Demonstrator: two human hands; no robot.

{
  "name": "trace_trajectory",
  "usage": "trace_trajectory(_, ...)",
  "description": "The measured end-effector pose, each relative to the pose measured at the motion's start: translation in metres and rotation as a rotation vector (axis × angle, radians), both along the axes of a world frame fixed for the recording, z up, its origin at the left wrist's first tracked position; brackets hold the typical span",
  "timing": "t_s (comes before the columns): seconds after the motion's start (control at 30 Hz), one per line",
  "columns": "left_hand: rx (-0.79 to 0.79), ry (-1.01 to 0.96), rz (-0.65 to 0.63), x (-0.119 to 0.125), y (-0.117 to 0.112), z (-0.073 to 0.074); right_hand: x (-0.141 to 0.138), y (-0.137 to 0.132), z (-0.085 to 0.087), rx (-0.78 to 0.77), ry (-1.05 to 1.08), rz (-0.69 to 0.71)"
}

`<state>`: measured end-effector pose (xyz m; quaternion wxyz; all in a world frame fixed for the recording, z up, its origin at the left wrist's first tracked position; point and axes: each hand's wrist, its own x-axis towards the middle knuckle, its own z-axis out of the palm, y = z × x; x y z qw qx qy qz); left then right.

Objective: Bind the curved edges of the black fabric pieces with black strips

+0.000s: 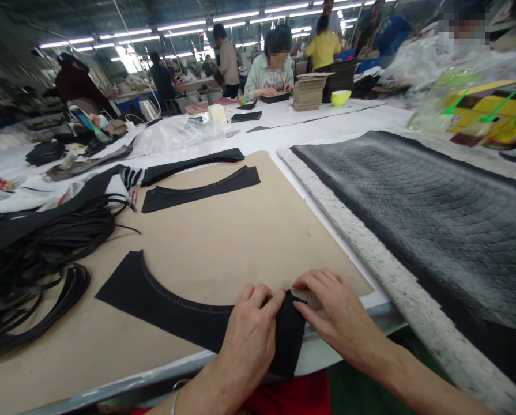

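Note:
A curved black fabric piece point(162, 302) lies on a brown board point(223, 242) at the table's near edge. My left hand point(249, 337) rests on its right end, fingers together and pressing down on the cloth. My right hand point(339, 314) lies just to the right, fingers flat, its fingertips touching the tip of the same piece. The right end of the fabric hangs slightly over the table edge.
Two more curved black pieces point(197, 181) lie at the far side of the board. A heap of black straps point(33, 259) fills the left. A large dark textured mat point(434, 213) lies right. Other people work at the far end of the table.

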<state>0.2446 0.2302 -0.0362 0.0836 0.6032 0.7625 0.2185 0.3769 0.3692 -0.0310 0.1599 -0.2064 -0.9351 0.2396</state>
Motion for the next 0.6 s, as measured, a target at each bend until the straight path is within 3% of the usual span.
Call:
trace_trajectory(0.17,0.001,0.006,-0.015,-0.001,-0.001,-0.002,0.000,-0.006,-0.006,-0.012,0.040,-0.106)
trace_trajectory(0.47,0.095,-0.022,0.079,0.004,0.012,0.006,0.009,-0.014,-0.009,0.093,0.184,-0.016)
trace_trajectory(0.6,0.074,-0.008,0.090,0.006,0.019,0.004,0.012,-0.015,-0.014,0.187,0.182,0.025)
